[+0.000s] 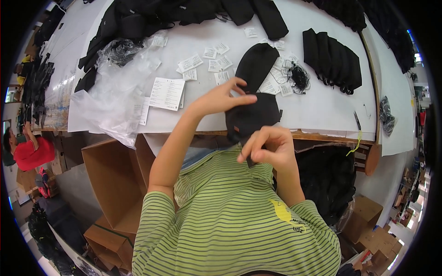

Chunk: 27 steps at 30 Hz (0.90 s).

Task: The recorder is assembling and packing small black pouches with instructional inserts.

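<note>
At lower centre, your right hand (269, 149) pinches the bottom edge of a soft black fabric piece (253, 117); your left hand (225, 99) grips its top. Beyond, on the white counter (322, 108), lie paper tags (216, 62), crumpled clear plastic bags (115, 92), and stacked black garments (334, 60) at upper right.

The person wears a short-sleeved T-shirt (230, 221) with thin horizontal stripes of light green and dark grey. A yellow printed patch (282, 212) sits on the chest toward the right side. Both forearms are bare, with no watch, ring or glove visible.
</note>
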Each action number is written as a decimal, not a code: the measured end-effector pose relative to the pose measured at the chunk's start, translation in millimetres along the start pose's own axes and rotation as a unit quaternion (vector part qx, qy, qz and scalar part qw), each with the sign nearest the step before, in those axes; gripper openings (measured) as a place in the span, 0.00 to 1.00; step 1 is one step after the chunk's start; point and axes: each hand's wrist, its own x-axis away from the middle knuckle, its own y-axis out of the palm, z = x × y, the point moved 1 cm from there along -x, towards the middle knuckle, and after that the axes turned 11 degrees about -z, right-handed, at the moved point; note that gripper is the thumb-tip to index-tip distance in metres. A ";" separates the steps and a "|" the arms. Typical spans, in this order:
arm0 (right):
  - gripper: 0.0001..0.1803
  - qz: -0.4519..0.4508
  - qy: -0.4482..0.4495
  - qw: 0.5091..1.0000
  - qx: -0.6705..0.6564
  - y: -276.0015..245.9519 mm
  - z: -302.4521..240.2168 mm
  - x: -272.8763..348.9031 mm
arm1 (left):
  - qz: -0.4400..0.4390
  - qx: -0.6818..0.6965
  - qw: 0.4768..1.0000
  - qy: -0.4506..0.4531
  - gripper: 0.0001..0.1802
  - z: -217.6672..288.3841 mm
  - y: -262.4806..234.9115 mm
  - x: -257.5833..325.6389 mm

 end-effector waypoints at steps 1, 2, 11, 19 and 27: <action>0.06 -0.029 0.044 0.998 0.036 -2.9 -3.8 3.2 | -0.076 -0.014 0.996 -0.033 0.40 -11.5 4.2 -9.3; 0.06 -0.058 0.084 0.992 0.075 -5.4 -8.4 4.3 | -0.087 -0.006 0.996 -0.016 0.41 -25.2 10.0 -11.8; 0.05 0.256 0.051 0.849 0.459 -51.9 -8.0 23.6 | 0.131 0.332 0.930 0.092 0.30 -16.5 32.9 42.0; 0.07 0.167 0.047 0.930 0.324 -32.8 9.5 -13.1 | 0.453 -0.029 0.863 0.223 0.37 -2.7 46.9 61.9; 0.05 0.006 0.029 0.786 0.617 -21.1 -26.7 -34.8 | 0.318 -0.498 0.760 0.269 0.15 16.8 24.8 96.2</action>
